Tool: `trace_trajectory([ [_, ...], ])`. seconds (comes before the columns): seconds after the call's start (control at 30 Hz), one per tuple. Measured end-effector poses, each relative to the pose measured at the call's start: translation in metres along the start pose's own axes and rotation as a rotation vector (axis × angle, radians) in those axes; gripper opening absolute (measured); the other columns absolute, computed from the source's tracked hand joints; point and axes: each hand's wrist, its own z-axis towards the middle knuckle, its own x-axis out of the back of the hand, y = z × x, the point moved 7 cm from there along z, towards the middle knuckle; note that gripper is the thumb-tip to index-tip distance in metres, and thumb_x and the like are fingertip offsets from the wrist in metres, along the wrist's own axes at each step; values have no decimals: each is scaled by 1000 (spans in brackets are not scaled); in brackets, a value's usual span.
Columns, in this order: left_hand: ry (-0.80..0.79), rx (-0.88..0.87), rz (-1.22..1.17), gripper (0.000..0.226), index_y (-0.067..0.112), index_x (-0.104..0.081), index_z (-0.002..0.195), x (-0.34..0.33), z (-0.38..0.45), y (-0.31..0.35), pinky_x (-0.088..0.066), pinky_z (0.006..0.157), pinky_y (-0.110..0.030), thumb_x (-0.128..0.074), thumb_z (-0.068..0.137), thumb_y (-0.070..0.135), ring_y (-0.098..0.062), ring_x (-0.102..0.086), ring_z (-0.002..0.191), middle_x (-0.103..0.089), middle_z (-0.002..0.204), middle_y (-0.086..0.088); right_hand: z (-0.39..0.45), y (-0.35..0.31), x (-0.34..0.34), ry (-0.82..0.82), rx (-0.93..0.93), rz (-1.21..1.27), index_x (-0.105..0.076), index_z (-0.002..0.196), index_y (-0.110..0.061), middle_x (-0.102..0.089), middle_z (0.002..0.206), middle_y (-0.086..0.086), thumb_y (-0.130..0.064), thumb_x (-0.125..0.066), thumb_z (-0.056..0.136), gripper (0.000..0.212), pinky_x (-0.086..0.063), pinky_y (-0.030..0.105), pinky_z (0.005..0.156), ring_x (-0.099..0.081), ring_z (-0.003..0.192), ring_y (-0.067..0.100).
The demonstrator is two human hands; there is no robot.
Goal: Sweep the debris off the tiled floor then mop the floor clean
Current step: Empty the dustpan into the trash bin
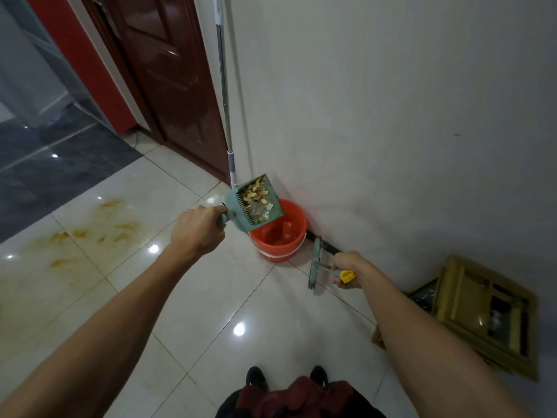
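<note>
— Left of the bucket [278, 236]?
— Yellow stains [90, 233] on the floor [168, 285]; left hand [197, 232] curled round the dustpan [254, 203] handle, its fingers hidden, debris [255, 198] tilted over the rim.
— Right of it?
— Right hand [351, 270] clamped on the broom [319, 262], whose head is hard to make out.

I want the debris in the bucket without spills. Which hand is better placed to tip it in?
Left. The left hand already grips the dustpan tilted over the red bucket; the right hand is busy holding the broom handle.
</note>
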Motion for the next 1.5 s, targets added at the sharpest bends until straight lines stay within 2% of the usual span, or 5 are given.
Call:
trace_trajectory([
  [0.63,-130,-92,114,26,21,-64,123,-33,15,30,-51,51,-28,-52,99,19,-15,-57,59,-53,80,5,39,6,-4,87,73,-57,-55,96,7,-64,78,30,5,-56,75,21,-56,47,57,-65,51,36],
  [0.77,-165,-115,199,24,24,-62,117,-38,21,33,-49,51,-28,-51,96,18,-15,-54,57,-57,77,5,40,14,-4,110,77,-110,-55,114,5,-63,111,25,2,-58,78,37,-55,38,49,-68,47,33],
  [1.07,-246,-197,301,23,24,-58,114,-61,15,52,-35,46,-26,-52,96,11,-7,-37,51,-36,66,11,22,33,-10,173,129,-325,-61,110,-1,-71,99,17,-9,-58,85,27,-48,21,42,-69,47,21],
  [1.37,-251,-305,342,23,22,-58,117,-73,3,66,-39,52,-30,-53,97,13,-16,-48,59,-47,74,5,22,43,-17,190,125,-323,-59,113,-2,-69,107,16,-10,-60,85,29,-61,32,57,-72,58,26],
  [1.5,-268,-351,363,23,20,-58,120,-79,-1,74,-39,56,-30,-54,98,13,-17,-50,64,-51,79,4,21,46,-19,184,109,-283,-60,116,-2,-70,107,16,-9,-62,87,30,-54,25,46,-72,53,24],
])
